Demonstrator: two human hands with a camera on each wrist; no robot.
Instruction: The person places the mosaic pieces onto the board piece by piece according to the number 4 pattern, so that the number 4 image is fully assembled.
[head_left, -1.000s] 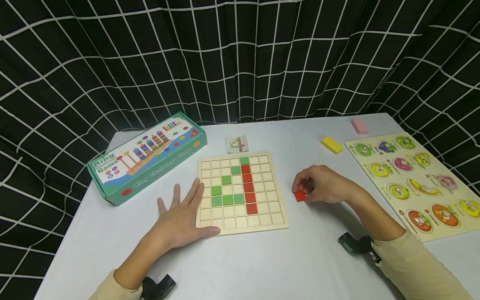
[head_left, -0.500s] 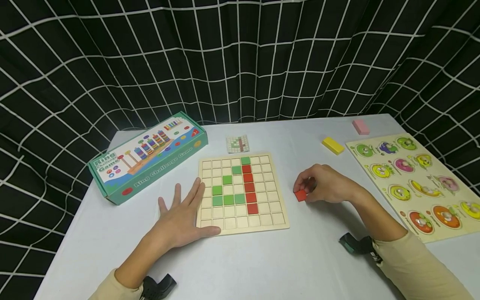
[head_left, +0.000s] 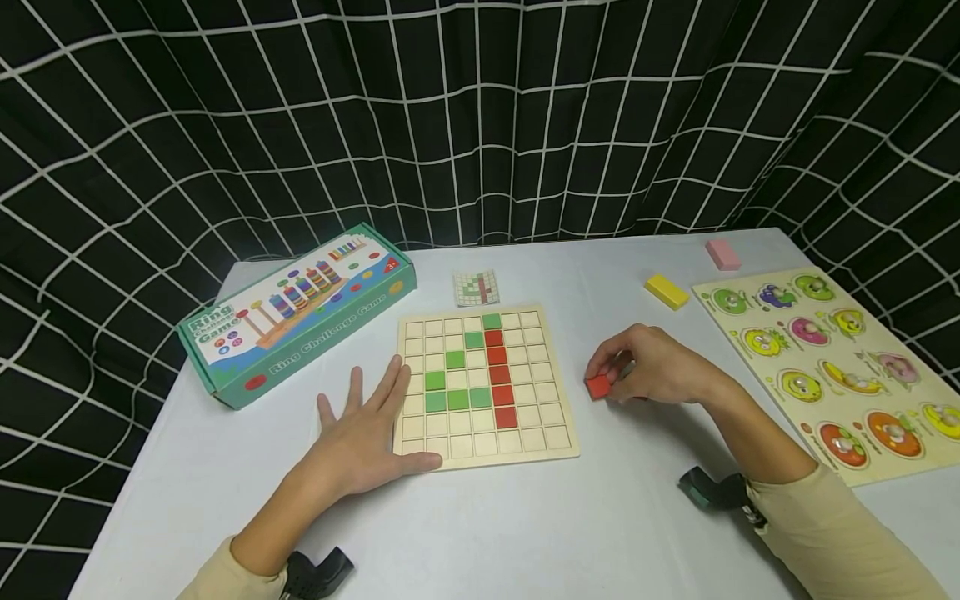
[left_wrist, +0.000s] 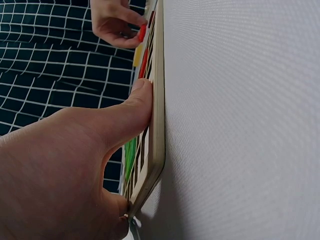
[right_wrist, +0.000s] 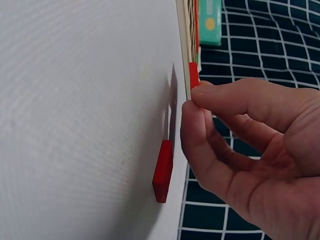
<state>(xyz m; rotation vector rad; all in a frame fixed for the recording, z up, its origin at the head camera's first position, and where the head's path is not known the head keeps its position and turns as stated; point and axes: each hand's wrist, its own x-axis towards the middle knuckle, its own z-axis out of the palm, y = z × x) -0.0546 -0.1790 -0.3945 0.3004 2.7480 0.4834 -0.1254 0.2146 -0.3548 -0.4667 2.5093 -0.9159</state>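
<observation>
My right hand [head_left: 651, 367] pinches a small red square tile [head_left: 597, 387] between thumb and fingers, to the right of the wooden grid board [head_left: 487, 446]. The right wrist view shows that tile [right_wrist: 194, 74] held off the table, while a second red tile [right_wrist: 162, 172] lies on the cloth under the hand. My left hand [head_left: 352, 450] rests with fingers spread along the board's left side, its thumb on the near edge. In the left wrist view the thumb [left_wrist: 135, 102] presses on the board's rim [left_wrist: 158, 120]. Green tiles [head_left: 457, 400] and a column of red tiles [head_left: 500, 375] fill some squares.
Behind the board lies a small printed pattern card [head_left: 476, 288]. A green Ring Challenge Game box [head_left: 296, 312] sits at the left. To the right are a yellow block [head_left: 666, 292], a pink block [head_left: 723, 254] and a fruit puzzle board [head_left: 832, 367].
The red tile in my right fingers has tilted and shifted up slightly, and a bit of red now shows beneath that hand. My left hand has stayed in place on the board.
</observation>
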